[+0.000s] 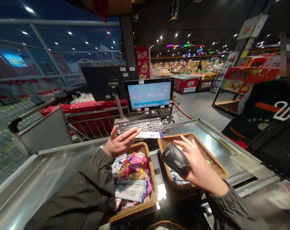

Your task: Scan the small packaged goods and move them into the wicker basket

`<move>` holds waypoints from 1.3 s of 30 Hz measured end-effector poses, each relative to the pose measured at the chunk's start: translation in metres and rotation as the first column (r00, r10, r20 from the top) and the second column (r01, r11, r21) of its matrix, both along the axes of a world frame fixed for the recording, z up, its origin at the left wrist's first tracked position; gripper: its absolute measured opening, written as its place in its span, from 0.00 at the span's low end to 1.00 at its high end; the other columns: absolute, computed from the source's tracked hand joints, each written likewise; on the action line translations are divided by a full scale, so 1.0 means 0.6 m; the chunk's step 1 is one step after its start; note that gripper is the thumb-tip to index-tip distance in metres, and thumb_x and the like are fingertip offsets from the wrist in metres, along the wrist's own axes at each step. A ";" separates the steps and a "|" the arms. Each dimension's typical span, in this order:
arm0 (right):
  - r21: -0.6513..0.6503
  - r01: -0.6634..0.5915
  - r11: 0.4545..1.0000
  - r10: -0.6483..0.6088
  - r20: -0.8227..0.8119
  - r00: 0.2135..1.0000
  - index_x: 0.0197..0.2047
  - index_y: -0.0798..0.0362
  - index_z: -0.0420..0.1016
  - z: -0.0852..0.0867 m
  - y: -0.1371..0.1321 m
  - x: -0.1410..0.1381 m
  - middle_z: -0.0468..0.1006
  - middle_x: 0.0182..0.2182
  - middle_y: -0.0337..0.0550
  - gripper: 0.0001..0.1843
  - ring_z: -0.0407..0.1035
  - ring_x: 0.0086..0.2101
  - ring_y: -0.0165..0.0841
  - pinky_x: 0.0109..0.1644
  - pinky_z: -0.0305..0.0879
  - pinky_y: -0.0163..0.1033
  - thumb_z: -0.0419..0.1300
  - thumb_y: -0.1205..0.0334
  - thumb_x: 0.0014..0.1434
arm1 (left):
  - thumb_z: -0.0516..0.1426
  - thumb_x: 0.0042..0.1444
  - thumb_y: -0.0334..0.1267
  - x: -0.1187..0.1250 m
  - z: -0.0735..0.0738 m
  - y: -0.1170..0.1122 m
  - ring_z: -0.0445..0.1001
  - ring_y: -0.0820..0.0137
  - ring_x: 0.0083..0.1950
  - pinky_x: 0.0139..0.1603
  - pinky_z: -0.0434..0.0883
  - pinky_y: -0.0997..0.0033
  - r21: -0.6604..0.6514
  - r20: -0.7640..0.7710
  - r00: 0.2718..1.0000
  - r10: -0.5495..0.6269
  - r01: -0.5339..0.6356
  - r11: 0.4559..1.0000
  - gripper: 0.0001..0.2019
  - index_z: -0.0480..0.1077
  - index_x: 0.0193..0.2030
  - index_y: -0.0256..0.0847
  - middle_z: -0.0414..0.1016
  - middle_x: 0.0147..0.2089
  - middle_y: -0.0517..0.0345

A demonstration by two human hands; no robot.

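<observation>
My left hand (121, 142) is raised above the far end of the left wicker basket (153, 182), fingers stretched out and apart. Just beyond its fingertips is a slim white packet (149, 135) with a barcode and a blue end, in front of the black keyboard (145, 124); whether the fingers touch it I cannot tell. In my right hand (197, 166) is a black barcode scanner (175, 158), held over the right wicker basket (218, 167). Pink and yellow sweet packets (135, 163) and several white-and-blue sachets (131, 191) fill the left basket. The scanner and hand partly hide the right basket's contents.
Behind the keyboard stands a lit monitor (149, 94), with a second screen's back (108, 83) to its left. Metal counter (56, 179) surrounds the baskets. A person in dark clothing (252, 111) is at the right, near a white hanger (286, 110).
</observation>
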State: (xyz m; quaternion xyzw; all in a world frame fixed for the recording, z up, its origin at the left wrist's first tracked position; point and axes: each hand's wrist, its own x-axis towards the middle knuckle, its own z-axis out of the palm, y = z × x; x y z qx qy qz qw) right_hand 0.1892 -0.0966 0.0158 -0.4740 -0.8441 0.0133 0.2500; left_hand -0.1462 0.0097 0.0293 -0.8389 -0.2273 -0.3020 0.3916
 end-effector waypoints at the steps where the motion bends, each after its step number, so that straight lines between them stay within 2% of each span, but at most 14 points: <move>1: -0.001 -0.001 1.000 0.001 0.002 1.000 0.53 0.53 0.71 -0.001 -0.001 -0.003 0.63 0.63 0.55 0.23 0.44 0.69 0.51 0.68 0.41 0.70 0.57 0.64 0.53 | 0.51 0.64 0.29 -0.004 0.000 -0.002 0.75 0.72 0.57 0.76 0.27 0.60 -0.001 0.005 1.000 0.005 -0.005 1.000 0.25 0.60 0.66 0.51 0.80 0.52 0.64; 8: 0.005 -0.030 1.000 0.030 0.017 0.999 0.55 0.52 0.71 -0.002 -0.001 -0.026 0.63 0.64 0.55 0.25 0.45 0.68 0.53 0.68 0.41 0.71 0.58 0.66 0.52 | 0.52 0.64 0.29 -0.030 0.003 -0.014 0.77 0.72 0.56 0.76 0.30 0.58 0.056 -0.003 0.999 0.036 -0.036 0.998 0.23 0.64 0.64 0.50 0.80 0.51 0.64; 13: 0.022 -0.064 0.998 0.064 0.017 0.998 0.57 0.51 0.69 -0.001 0.000 -0.041 0.63 0.64 0.56 0.27 0.46 0.68 0.54 0.67 0.42 0.71 0.59 0.65 0.53 | 0.51 0.64 0.30 -0.046 0.005 -0.025 0.75 0.72 0.57 0.76 0.28 0.60 0.043 0.026 0.998 0.055 -0.056 0.997 0.24 0.62 0.65 0.51 0.81 0.51 0.65; 17: 0.015 -0.085 0.996 0.085 0.020 0.996 0.57 0.50 0.70 -0.002 0.002 -0.055 0.63 0.64 0.55 0.26 0.46 0.68 0.53 0.67 0.42 0.71 0.59 0.64 0.54 | 0.52 0.65 0.30 -0.063 0.004 -0.034 0.77 0.72 0.56 0.76 0.28 0.58 0.046 0.017 0.996 0.084 -0.084 0.995 0.23 0.62 0.65 0.52 0.80 0.52 0.65; 21: 0.011 -0.103 0.995 0.102 0.021 0.995 0.61 0.50 0.66 0.000 0.002 -0.074 0.63 0.63 0.55 0.29 0.46 0.68 0.53 0.67 0.43 0.72 0.59 0.61 0.55 | 0.53 0.65 0.30 -0.085 0.000 -0.047 0.77 0.72 0.56 0.76 0.28 0.55 0.033 0.003 0.996 0.094 -0.094 0.995 0.19 0.66 0.60 0.49 0.78 0.54 0.64; 24: 0.011 -0.121 0.993 0.121 0.028 0.992 0.62 0.51 0.65 0.002 0.003 -0.089 0.63 0.63 0.55 0.30 0.46 0.68 0.53 0.66 0.44 0.72 0.59 0.62 0.55 | 0.53 0.64 0.29 -0.105 -0.011 -0.057 0.75 0.72 0.58 0.75 0.25 0.55 -0.048 -0.025 0.994 0.107 -0.108 0.993 0.16 0.71 0.54 0.50 0.77 0.57 0.64; 28: 0.013 -0.147 0.989 0.146 0.023 0.989 0.58 0.51 0.68 -0.001 0.005 -0.107 0.64 0.63 0.54 0.27 0.47 0.68 0.53 0.67 0.42 0.72 0.59 0.63 0.53 | 0.52 0.64 0.28 -0.144 -0.052 -0.068 0.71 0.70 0.62 0.75 0.25 0.53 -0.175 -0.090 0.980 0.177 -0.191 0.966 0.13 0.75 0.46 0.46 0.75 0.59 0.62; 32: -0.003 -0.157 0.988 0.157 0.019 0.987 0.52 0.52 0.72 -0.008 0.010 -0.128 0.64 0.62 0.55 0.23 0.47 0.67 0.55 0.66 0.42 0.73 0.60 0.62 0.51 | 0.51 0.64 0.27 -0.187 -0.124 -0.076 0.69 0.67 0.64 0.74 0.26 0.47 -0.285 -0.174 0.950 0.261 -0.302 0.909 0.13 0.76 0.42 0.43 0.77 0.56 0.58; 36: -0.010 -0.164 0.986 0.164 0.022 0.986 0.54 0.53 0.72 -0.013 0.019 -0.146 0.64 0.62 0.57 0.26 0.46 0.67 0.56 0.65 0.42 0.75 0.60 0.62 0.50 | 0.51 0.63 0.27 -0.210 -0.195 -0.084 0.70 0.66 0.64 0.74 0.28 0.45 -0.376 -0.204 0.931 0.303 -0.361 0.853 0.13 0.76 0.40 0.42 0.78 0.56 0.55; 39: -0.009 -0.156 0.988 0.156 0.035 0.987 0.55 0.53 0.71 -0.017 0.024 -0.153 0.64 0.63 0.57 0.27 0.45 0.68 0.55 0.66 0.41 0.73 0.60 0.61 0.51 | 0.51 0.63 0.27 -0.214 -0.216 -0.091 0.68 0.64 0.65 0.73 0.28 0.42 -0.449 -0.242 0.920 0.308 -0.388 0.805 0.12 0.76 0.38 0.40 0.76 0.58 0.53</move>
